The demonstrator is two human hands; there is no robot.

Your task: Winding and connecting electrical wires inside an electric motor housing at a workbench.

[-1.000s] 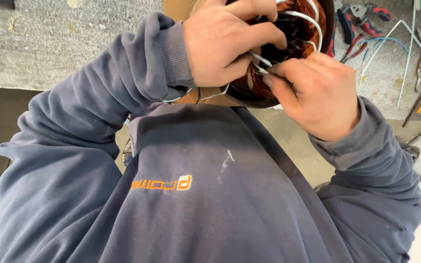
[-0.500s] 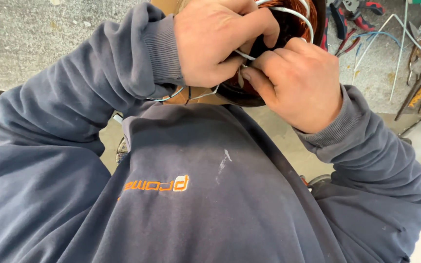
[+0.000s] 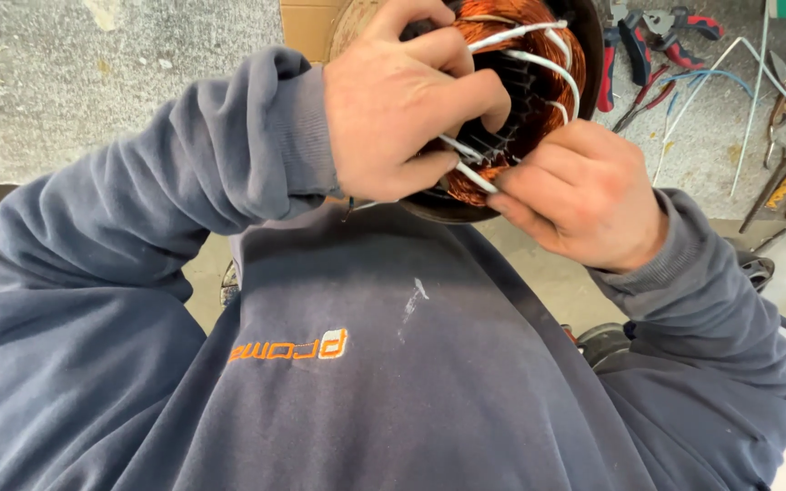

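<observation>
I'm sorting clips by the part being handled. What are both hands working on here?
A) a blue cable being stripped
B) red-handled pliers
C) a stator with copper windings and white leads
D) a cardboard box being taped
C: the left hand and right hand pinch white leads at the copper windings of the stator; the pliers lie untouched on the bench.

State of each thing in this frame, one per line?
Left hand: gripping the stator's rim, fingers curled inside.
Right hand: pinching a white lead.
Stator: held against the chest, copper windings exposed.
White lead: pinched between fingertips.
Pliers: lying on the bench, untouched.
</observation>
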